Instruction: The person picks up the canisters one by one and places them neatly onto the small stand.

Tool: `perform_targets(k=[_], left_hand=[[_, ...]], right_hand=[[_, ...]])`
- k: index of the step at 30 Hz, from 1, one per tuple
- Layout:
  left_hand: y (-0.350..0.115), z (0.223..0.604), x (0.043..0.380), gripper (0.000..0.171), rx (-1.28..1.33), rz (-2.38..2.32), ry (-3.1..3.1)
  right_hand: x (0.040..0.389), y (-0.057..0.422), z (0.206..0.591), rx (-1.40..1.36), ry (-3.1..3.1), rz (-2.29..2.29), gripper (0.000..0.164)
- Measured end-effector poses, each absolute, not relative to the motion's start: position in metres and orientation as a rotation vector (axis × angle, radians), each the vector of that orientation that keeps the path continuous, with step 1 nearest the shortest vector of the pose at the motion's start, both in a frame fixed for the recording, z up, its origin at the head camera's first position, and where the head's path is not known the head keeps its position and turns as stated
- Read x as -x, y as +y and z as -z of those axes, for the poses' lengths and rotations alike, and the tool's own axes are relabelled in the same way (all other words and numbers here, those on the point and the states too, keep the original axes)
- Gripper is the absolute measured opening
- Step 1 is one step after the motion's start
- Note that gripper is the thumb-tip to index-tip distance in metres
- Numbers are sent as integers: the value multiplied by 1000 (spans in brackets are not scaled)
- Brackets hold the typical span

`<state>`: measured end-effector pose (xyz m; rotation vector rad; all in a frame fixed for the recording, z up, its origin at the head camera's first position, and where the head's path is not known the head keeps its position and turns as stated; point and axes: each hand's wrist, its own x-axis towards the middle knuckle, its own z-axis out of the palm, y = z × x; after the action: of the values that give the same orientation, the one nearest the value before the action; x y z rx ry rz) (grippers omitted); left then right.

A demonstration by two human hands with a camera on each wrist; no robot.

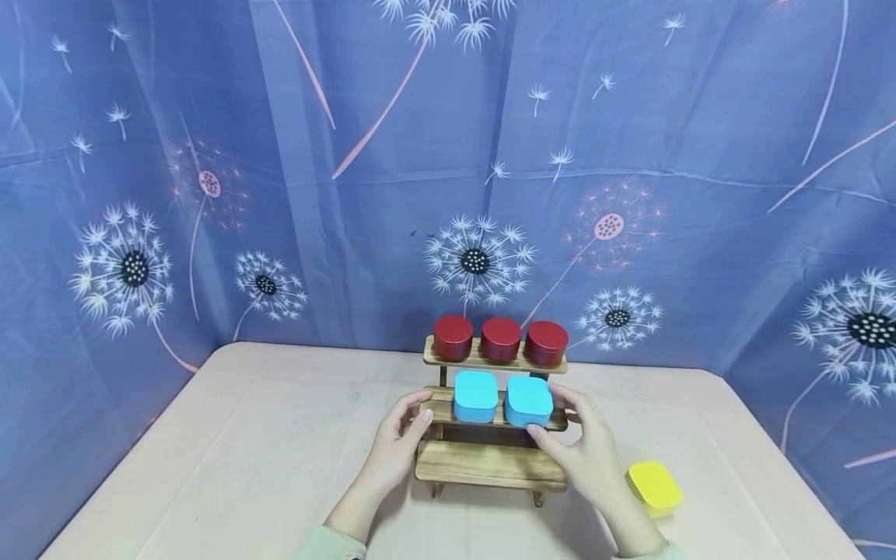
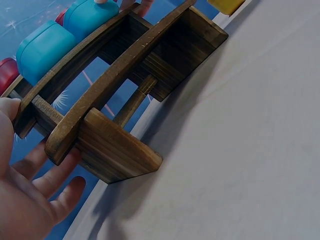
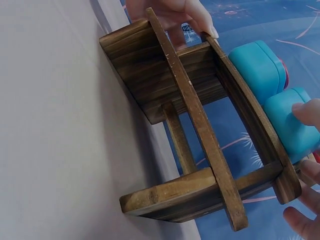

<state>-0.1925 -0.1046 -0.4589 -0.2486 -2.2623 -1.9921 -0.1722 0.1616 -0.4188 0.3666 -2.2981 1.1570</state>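
A three-tier wooden stand (image 1: 490, 465) stands on the table. At the left end of its middle tier, my left hand (image 1: 393, 445) grips the board, thumb in front and fingers around the end. My right hand (image 1: 589, 449) pinches the right-hand blue box (image 1: 529, 401), its thumb low on the front and fingers at the far right side. In the right wrist view, that thumb (image 3: 306, 113) presses on the rounded box. Another blue box (image 1: 476, 397) sits to its left on the same tier. Three round red tins (image 1: 500, 340) line the top tier.
A yellow box (image 1: 654, 488) with rounded corners lies on the pale tablecloth (image 1: 280, 451), right of the right forearm. Behind the table hangs a blue curtain (image 1: 364, 233) with a dandelion print, which also runs along both sides.
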Motion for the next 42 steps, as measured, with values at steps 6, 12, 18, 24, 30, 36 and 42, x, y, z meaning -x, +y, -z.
perform_targets(k=[6, 12, 18, 24, 30, 36, 42], left_hand=[[-105, 458, 192, 32, 245, 2014, -2237], [-104, 458, 192, 33, 256, 1997, -2256], [-104, 458, 192, 34, 268, 1993, -2244], [-104, 458, 192, 32, 259, 1978, -2265], [-105, 459, 192, 32, 263, 1964, -2276], [-105, 459, 192, 32, 257, 1978, -2263], [-104, 458, 192, 32, 250, 1990, -2249]], right_hand=[[172, 163, 419, -402, -2258, -1147, 57], [174, 163, 421, -419, -2254, -1109, 59], [175, 162, 420, -434, -2255, -1072, 58], [174, 161, 418, -420, -2273, -1077, 58], [172, 163, 420, -429, -2250, -1116, 58], [169, 167, 420, -426, -2252, -1112, 57], [166, 172, 421, -401, -2263, -1113, 55]])
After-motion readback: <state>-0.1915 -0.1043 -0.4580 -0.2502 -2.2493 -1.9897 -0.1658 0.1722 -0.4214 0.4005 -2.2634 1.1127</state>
